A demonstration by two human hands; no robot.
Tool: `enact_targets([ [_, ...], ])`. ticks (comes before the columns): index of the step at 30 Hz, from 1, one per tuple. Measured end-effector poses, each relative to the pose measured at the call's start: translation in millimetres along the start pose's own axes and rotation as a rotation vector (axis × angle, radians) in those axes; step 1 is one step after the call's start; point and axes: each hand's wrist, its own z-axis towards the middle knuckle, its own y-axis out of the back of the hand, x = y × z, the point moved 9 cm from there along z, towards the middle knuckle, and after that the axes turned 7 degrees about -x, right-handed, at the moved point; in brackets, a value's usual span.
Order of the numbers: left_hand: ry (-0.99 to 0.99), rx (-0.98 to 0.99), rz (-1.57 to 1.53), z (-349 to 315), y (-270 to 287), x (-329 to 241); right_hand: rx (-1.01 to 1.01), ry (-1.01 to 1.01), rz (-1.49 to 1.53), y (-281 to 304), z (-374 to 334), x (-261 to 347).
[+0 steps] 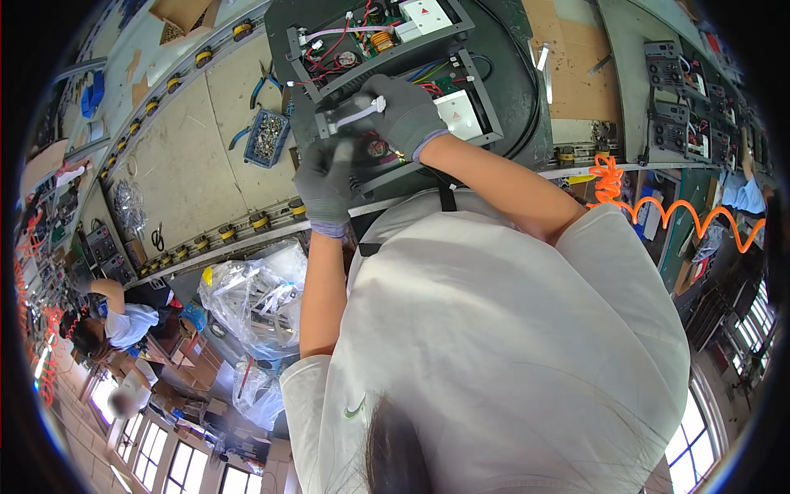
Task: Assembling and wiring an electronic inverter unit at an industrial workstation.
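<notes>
head view: right hand (405,115) pinches white connector (369,109).

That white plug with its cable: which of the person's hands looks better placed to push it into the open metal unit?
Probably the right hand: its gloved fingers already pinch the white plug directly above the open metal unit. The left hand sits lower at the unit's near edge, seemingly steadying it, away from the plug.

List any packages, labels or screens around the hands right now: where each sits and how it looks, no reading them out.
White square label with a red mark: on the far open unit, top centre.
Second white square label with a red mark: on the near unit, just right of the right hand.
Clear plastic bags of parts: below the bench, left of the left forearm.
Blue bin of small metal parts: on the bench, above the left hand.
</notes>
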Motion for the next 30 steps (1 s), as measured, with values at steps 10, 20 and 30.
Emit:
enact_targets([
  [10,0.016,0.538,0.970,-16.2,-67.7,-5.5,0.469,-0.691,1.157,-27.6,-19.8,-9.3],
  [20,-0.104,0.215,0.935,-43.7,-36.0,-5.2,0.080,-0.704,1.044,-12.2,-10.2,-66.0],
  [30,0.194,0.002,0.057,-55.7,12.9,23.8,0.605,0.140,-0.408,-62.7,-11.7,-4.0],
])
